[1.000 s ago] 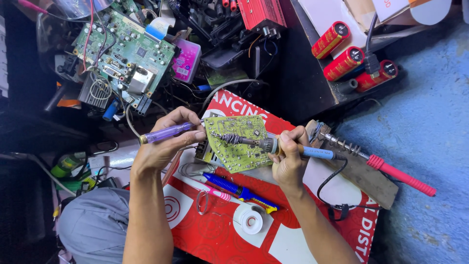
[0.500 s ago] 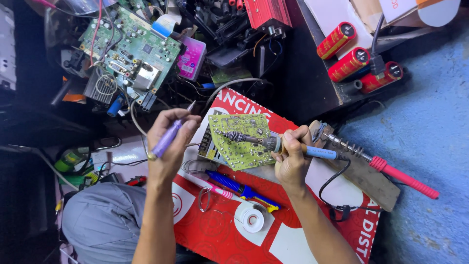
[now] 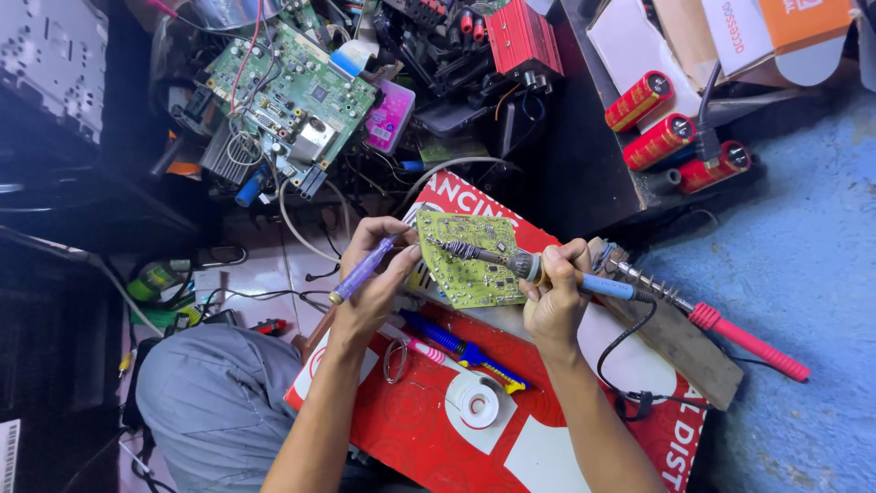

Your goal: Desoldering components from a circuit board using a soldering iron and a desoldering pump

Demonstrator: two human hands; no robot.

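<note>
Gripping a blue-handled soldering iron (image 3: 547, 272) near its metal collar, the right hand (image 3: 557, 297) is closed around it, with the tip laid across the yellow-green circuit board (image 3: 470, 260). Holding it so far forward probably gives finer control of the tip. The left hand (image 3: 379, 274) is closed on a translucent purple pen-like tool (image 3: 365, 269), its upper end angled toward the board's left edge and close to the iron's tip, so both tools seem aimed at one spot.

The board sits tilted, copper side up, on a red and white printed box (image 3: 511, 429) that serves as the surface and rests over the person's lap. Below the board lie a blue and yellow hand tool (image 3: 465, 350) and a white spool (image 3: 478, 400), kept within easy reach. A second iron with a red handle (image 3: 744, 340) rests on a wooden block (image 3: 680, 342) to the right, its hot end off the box. Above, a larger green circuit board (image 3: 292, 100) lies among tangled wires.
</note>
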